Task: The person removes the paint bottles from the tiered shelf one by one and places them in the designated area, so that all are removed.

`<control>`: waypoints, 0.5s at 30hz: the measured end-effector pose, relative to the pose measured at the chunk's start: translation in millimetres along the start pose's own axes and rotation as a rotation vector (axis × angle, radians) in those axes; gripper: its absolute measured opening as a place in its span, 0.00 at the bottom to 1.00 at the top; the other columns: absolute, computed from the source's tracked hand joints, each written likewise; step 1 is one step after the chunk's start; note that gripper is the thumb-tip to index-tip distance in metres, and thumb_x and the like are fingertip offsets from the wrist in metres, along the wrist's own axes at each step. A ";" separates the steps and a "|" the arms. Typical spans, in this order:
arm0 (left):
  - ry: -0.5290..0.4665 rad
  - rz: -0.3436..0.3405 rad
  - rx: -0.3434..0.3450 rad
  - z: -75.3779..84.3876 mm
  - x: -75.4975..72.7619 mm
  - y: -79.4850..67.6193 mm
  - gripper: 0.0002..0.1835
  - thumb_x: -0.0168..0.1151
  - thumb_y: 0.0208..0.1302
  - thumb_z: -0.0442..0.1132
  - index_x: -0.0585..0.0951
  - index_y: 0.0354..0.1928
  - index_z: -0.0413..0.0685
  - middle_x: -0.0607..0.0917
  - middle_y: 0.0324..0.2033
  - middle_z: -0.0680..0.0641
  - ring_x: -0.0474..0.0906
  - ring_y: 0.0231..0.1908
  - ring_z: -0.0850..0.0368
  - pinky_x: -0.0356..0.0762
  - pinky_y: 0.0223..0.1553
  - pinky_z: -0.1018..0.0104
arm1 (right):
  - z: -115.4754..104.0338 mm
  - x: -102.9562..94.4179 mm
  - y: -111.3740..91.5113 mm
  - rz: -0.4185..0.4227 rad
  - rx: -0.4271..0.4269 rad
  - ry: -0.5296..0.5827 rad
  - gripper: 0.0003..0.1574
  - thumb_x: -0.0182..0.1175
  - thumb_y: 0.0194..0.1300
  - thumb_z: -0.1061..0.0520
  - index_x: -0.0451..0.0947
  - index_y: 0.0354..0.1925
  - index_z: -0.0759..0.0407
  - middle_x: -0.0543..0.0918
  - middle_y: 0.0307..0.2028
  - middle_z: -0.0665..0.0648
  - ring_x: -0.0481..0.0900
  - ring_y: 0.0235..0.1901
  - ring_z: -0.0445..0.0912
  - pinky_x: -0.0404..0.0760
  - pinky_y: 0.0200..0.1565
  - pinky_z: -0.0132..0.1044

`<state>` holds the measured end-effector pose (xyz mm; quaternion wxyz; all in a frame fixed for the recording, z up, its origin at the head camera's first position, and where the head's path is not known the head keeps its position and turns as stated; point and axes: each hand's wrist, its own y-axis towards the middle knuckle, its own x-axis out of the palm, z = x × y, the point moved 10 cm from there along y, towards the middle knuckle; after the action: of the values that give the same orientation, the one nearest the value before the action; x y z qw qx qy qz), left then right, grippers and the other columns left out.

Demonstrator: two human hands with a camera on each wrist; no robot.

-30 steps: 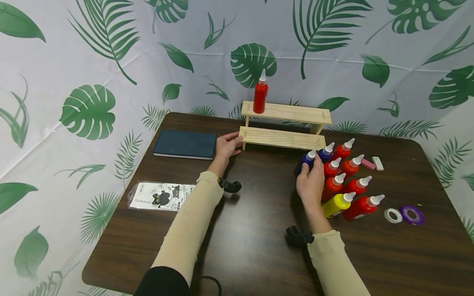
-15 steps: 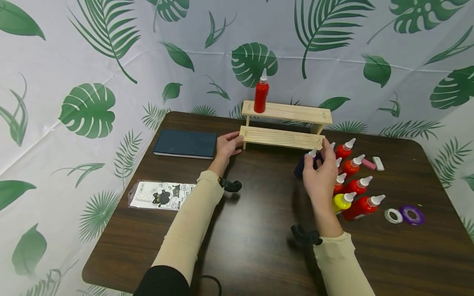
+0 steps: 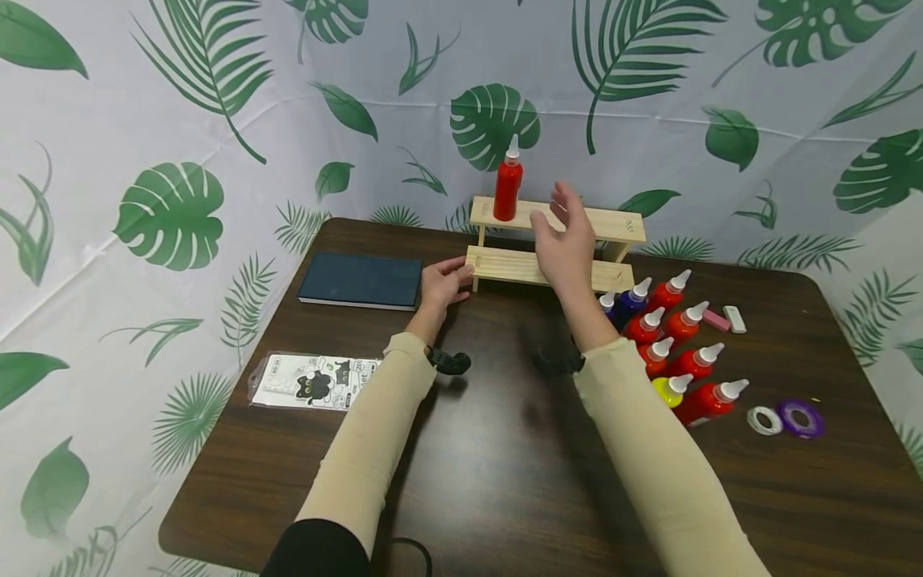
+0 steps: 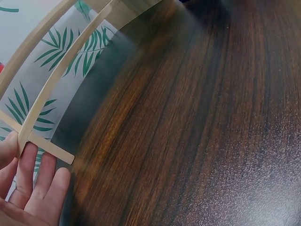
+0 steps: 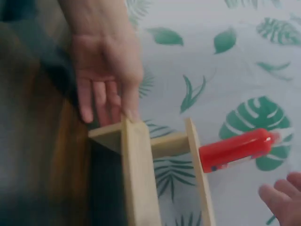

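My left hand (image 3: 441, 287) grips the left end of the lower plank of a two-tier wooden rack (image 3: 505, 264). In the left wrist view the thumb lies over the plank (image 4: 51, 87) and the fingers (image 4: 29, 169) reach beneath it. A red squeeze bottle (image 3: 508, 192) with a white nozzle stands upright on the upper tier, toward its left end. Raised in front of the rack, right of that bottle, my right hand (image 3: 566, 248) has spread fingers and holds nothing. Its fingertips (image 5: 270, 197) show at the right wrist view's lower right, apart from the red bottle (image 5: 237, 149).
Right of the rack stand several squeeze bottles, red (image 3: 710, 402), blue (image 3: 629, 307) and yellow (image 3: 671, 389). Beyond them lie two small blocks, pink (image 3: 715, 320) and white (image 3: 735, 319), and two tape rolls (image 3: 800, 419). A dark notebook (image 3: 360, 280) and packaged sheet (image 3: 310, 382) lie left.
My right hand has left the blue bottles, touched the lower plank's right end, then moved up and left to in front of the upper tier. The left hand keeps its grip.
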<state>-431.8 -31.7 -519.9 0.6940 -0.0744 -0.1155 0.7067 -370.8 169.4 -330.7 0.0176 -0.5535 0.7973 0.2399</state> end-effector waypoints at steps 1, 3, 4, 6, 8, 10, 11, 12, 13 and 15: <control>-0.003 0.000 0.002 0.0 -0.2 0.2 0.16 0.66 0.62 0.42 0.83 0.52 0.49 0.85 0.44 0.46 0.84 0.41 0.54 0.84 0.37 0.61 | 5.8 8.5 9.0 -0.026 0.038 0.013 0.33 0.56 0.69 0.52 0.61 0.70 0.52 0.70 0.65 0.55 0.69 0.64 0.46 0.72 0.61 0.38; -0.010 -0.002 0.000 -0.7 0.1 0.7 0.16 0.66 0.62 0.42 0.83 0.51 0.50 0.86 0.44 0.46 0.85 0.41 0.54 0.84 0.38 0.60 | 17.5 22.8 25.0 -0.068 0.106 0.010 0.35 0.55 0.70 0.49 0.58 0.71 0.50 0.68 0.66 0.56 0.67 0.65 0.47 0.70 0.62 0.38; -0.013 -0.005 -0.003 -1.2 0.4 0.9 0.15 0.66 0.62 0.42 0.84 0.51 0.50 0.86 0.44 0.46 0.85 0.41 0.54 0.84 0.38 0.60 | 23.2 29.0 31.6 -0.088 0.135 0.002 0.36 0.54 0.70 0.48 0.57 0.72 0.50 0.67 0.67 0.56 0.66 0.66 0.48 0.69 0.63 0.38; -0.016 -0.010 -0.010 -2.3 1.4 1.5 0.15 0.66 0.62 0.42 0.84 0.51 0.51 0.86 0.44 0.46 0.85 0.41 0.54 0.84 0.38 0.60 | 34.1 39.2 42.1 -0.128 0.184 -0.031 0.37 0.53 0.71 0.46 0.54 0.73 0.47 0.64 0.69 0.54 0.64 0.67 0.48 0.68 0.64 0.38; -0.014 -0.012 -0.014 -2.5 1.8 1.8 0.15 0.66 0.62 0.43 0.84 0.51 0.51 0.86 0.44 0.46 0.84 0.41 0.54 0.84 0.37 0.61 | 40.9 47.2 50.0 -0.168 0.203 -0.081 0.39 0.52 0.71 0.45 0.50 0.74 0.45 0.61 0.71 0.53 0.61 0.68 0.48 0.66 0.65 0.39; -0.009 -0.010 -0.014 -2.0 1.1 2.0 0.15 0.66 0.62 0.43 0.84 0.51 0.51 0.85 0.44 0.47 0.84 0.41 0.54 0.84 0.38 0.61 | 43.4 53.7 56.3 -0.204 0.198 -0.108 0.41 0.51 0.71 0.45 0.46 0.75 0.45 0.58 0.72 0.54 0.59 0.70 0.49 0.64 0.66 0.40; -0.006 -0.009 -0.014 -1.6 0.7 2.1 0.15 0.66 0.62 0.43 0.83 0.51 0.51 0.85 0.44 0.47 0.84 0.41 0.55 0.84 0.38 0.61 | 43.1 56.2 59.1 -0.219 0.192 -0.121 0.42 0.51 0.71 0.45 0.45 0.76 0.44 0.57 0.72 0.54 0.58 0.70 0.49 0.63 0.67 0.40; -0.004 -0.008 -0.012 -1.0 0.2 2.1 0.15 0.66 0.62 0.43 0.83 0.51 0.50 0.85 0.44 0.47 0.84 0.40 0.55 0.84 0.38 0.61 | 41.9 58.7 61.5 -0.233 0.187 -0.125 0.43 0.51 0.71 0.44 0.43 0.76 0.44 0.56 0.73 0.54 0.57 0.71 0.50 0.62 0.67 0.40; -0.005 -0.006 -0.013 -0.7 -0.6 2.0 0.15 0.66 0.62 0.43 0.83 0.51 0.50 0.85 0.44 0.47 0.84 0.40 0.55 0.84 0.38 0.61 | 39.9 61.1 63.5 -0.247 0.184 -0.125 0.44 0.52 0.71 0.44 0.42 0.76 0.44 0.55 0.73 0.54 0.56 0.71 0.50 0.61 0.68 0.41; -0.003 0.001 -0.010 0.3 -2.5 1.8 0.15 0.66 0.62 0.43 0.84 0.51 0.50 0.85 0.44 0.47 0.85 0.40 0.55 0.84 0.38 0.60 | 34.2 66.3 67.0 -0.276 0.173 -0.129 0.46 0.52 0.71 0.45 0.40 0.76 0.44 0.53 0.74 0.55 0.54 0.71 0.51 0.60 0.68 0.42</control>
<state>-433.5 -34.3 -520.2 0.6932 -0.0767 -0.1200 0.7065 -464.2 143.4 -356.1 0.1490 -0.6378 0.7286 0.2005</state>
